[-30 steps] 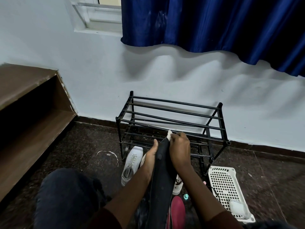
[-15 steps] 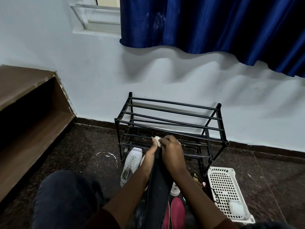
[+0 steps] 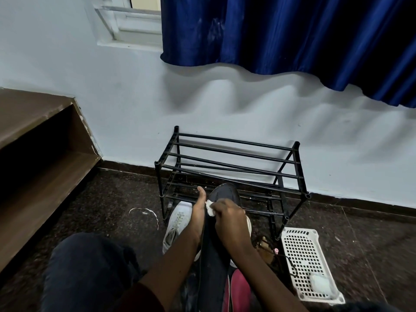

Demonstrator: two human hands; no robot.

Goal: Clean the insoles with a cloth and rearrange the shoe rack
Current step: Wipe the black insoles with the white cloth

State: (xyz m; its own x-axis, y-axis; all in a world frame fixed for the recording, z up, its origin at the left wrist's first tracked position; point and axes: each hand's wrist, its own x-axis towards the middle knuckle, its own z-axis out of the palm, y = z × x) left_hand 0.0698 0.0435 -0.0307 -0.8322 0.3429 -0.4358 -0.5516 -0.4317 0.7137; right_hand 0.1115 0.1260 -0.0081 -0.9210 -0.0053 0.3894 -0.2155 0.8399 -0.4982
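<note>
Head view.

Progress: cleaning is under way, rearranging not begun, by my judgement. One dark insole (image 3: 216,244) stands upright in front of me, toe end up, and I am wiping it. The black shoe rack (image 3: 236,167) sits against the wall at 12 o'clock from my hands. The shoes I can see lie on the floor instead: a white sneaker (image 3: 177,224) at 9 o'clock of the insole and a pink shoe (image 3: 238,289) at 5 o'clock, near its lower end. A white basket (image 3: 308,262) lies at 4 o'clock, with a white wad in its near corner. I cannot tell how many insoles are left.

Hands: my left hand (image 3: 199,215) holds the insole's left edge, thumb straight up along it. Its fingers are hidden behind, so the grip is my reading. My right hand (image 3: 229,219) has its fingers curled, pinching a small white cloth (image 3: 210,209) and pressing it on the insole's face just below the toe. The two hands are nearly touching, with the cloth between them. Both forearms come up from 6 o'clock.
</note>
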